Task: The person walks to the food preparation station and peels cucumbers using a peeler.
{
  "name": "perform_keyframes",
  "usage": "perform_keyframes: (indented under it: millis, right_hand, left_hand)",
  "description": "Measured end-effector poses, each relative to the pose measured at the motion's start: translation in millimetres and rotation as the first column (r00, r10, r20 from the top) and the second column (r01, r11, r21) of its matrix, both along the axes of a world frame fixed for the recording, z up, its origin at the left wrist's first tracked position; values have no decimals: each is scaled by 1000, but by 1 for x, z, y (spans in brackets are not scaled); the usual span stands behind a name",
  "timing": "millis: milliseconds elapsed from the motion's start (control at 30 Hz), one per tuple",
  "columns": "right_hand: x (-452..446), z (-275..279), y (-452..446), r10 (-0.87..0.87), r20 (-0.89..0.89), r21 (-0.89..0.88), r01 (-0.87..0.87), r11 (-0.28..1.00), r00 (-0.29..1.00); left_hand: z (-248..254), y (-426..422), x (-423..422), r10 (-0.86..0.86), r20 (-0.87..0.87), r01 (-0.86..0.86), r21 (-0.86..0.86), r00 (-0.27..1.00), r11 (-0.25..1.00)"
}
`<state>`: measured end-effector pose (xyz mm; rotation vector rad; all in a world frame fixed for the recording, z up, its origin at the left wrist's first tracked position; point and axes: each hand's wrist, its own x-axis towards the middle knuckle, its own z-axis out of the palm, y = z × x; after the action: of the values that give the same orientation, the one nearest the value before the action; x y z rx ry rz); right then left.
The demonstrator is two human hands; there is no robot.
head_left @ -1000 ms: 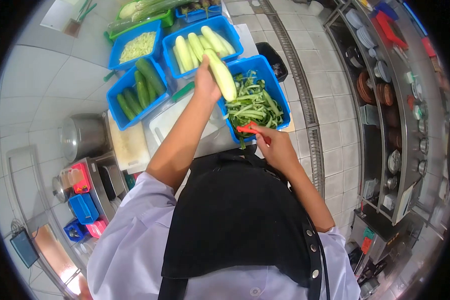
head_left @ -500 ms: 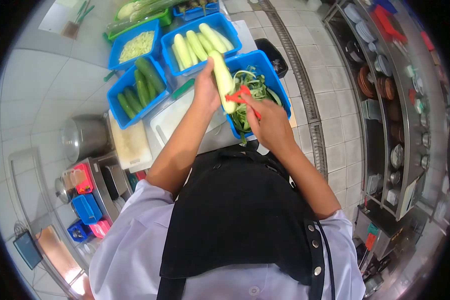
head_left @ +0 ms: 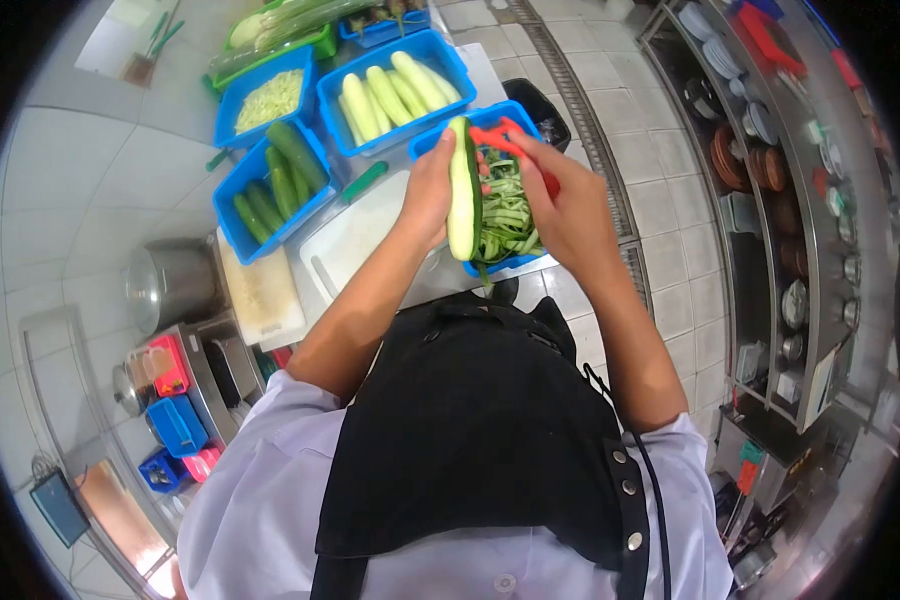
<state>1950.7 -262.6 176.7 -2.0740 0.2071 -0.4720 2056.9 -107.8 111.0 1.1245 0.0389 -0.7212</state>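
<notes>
My left hand [head_left: 429, 192] is closed around a partly peeled cucumber [head_left: 461, 205], held nearly upright. Pale flesh faces me, and a strip of dark green skin runs down its right side. In my right hand [head_left: 568, 200] is a red peeler [head_left: 500, 138], its head close to the cucumber's upper end; whether the blade touches is unclear. Below both hands, a blue tub [head_left: 427, 145] holds a heap of green peels [head_left: 508, 215].
Behind stands a blue tub of peeled cucumbers [head_left: 388, 97]. To the left are unpeeled cucumbers [head_left: 288, 172] in another tub and shredded pale vegetable [head_left: 270, 101] in a third. A green-handled knife [head_left: 365, 183] lies by a white cutting board [head_left: 355, 235]. A black bin [head_left: 540, 108] stands right.
The cucumber has turned, bringing the green skin strip into view on its right. My right hand and peeler have moved up from its lower end to its upper end.
</notes>
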Motion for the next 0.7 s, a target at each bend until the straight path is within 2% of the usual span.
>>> perform_keyframes:
  millis: [100, 233, 300, 367, 433, 500, 533, 567, 667, 700]
  right_hand:
    - [13, 5, -3, -19, -54, 23, 20, 1000, 998]
    - [11, 8, 0, -11, -125, 43, 16, 999, 992]
    - [9, 6, 1, -3, -116, 65, 10, 998, 993]
    - [3, 5, 4, -2, -111, 90, 12, 996, 994]
    - [-3, 7, 10, -1, -171, 25, 5, 1000, 985]
    - [-10, 5, 16, 16, -172, 10, -15, 1000, 985]
    - [-13, 1, 20, 34, -174, -3, -35, 999, 984]
    - [-17, -7, 25, 46, -96, 16, -45, 999, 994]
    - [-36, -6, 33, 114, -200, 4, -116, 993, 973]
    - [-43, -16, 35, 144, -177, 26, -142, 990, 974]
  left_hand:
    - [10, -5, -11, -13, 79, 8, 69, 997, 998]
    - [10, -5, -11, 7, 134, -12, 36, 991, 999]
    - [5, -1, -10, -44, 164, 36, 52, 986, 998]
    - [5, -2, -12, -15, 152, 10, 30, 988, 1000]
    - [15, -9, -12, 13, 145, -14, 2, 989, 1000]
    - [25, -16, -12, 147, 112, -147, -4, 983, 989]
    - [22, -14, -6, 148, 111, -148, -5, 983, 989]
    - [15, -9, 4, 150, 86, -151, 8, 985, 988]
    - [-1, -3, 33, 204, 46, -205, 18, 978, 979]
    - [-6, 1, 40, 239, 9, -239, -20, 971, 971]
